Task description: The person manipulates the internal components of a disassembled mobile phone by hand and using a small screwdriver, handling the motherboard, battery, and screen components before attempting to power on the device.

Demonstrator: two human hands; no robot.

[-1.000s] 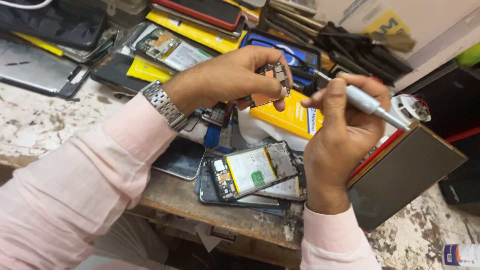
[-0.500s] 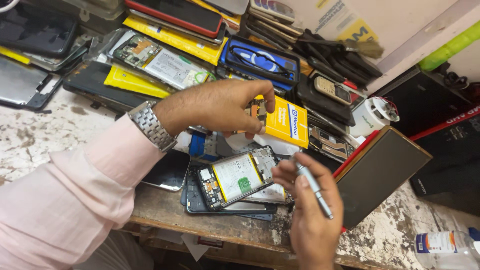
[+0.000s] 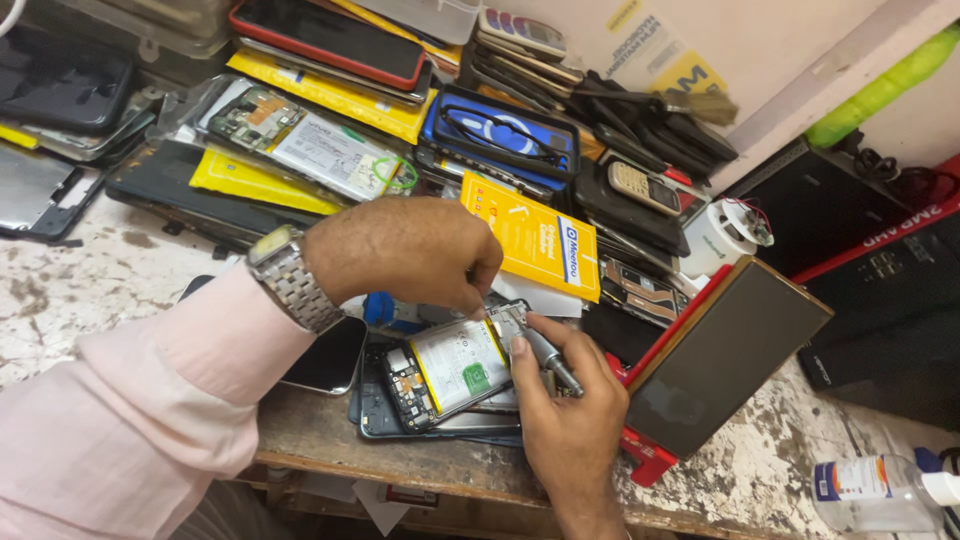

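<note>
An opened phone (image 3: pixel 450 372) lies back-up at the bench's front edge, its battery and circuit boards exposed. My left hand (image 3: pixel 410 250), with a metal wristwatch, reaches over it and pinches a small grey metal part (image 3: pixel 507 318) at the phone's top corner. My right hand (image 3: pixel 570 410) comes up from below and grips a silver screwdriver (image 3: pixel 548 355), its tip pointing at that same corner. Both hands meet right above the phone's upper right end.
Piles of phones, screens and yellow packets (image 3: pixel 540 245) cover the bench behind. A dark tablet-like panel on a red stand (image 3: pixel 725 360) leans at the right. A clear plastic bottle (image 3: pixel 880 492) lies at the far right. A dark phone (image 3: pixel 325 360) rests under my left wrist.
Both hands have come down from mid-air onto the opened phone. The right hand turned the screwdriver from pointing up-right to pointing at the phone's top corner.
</note>
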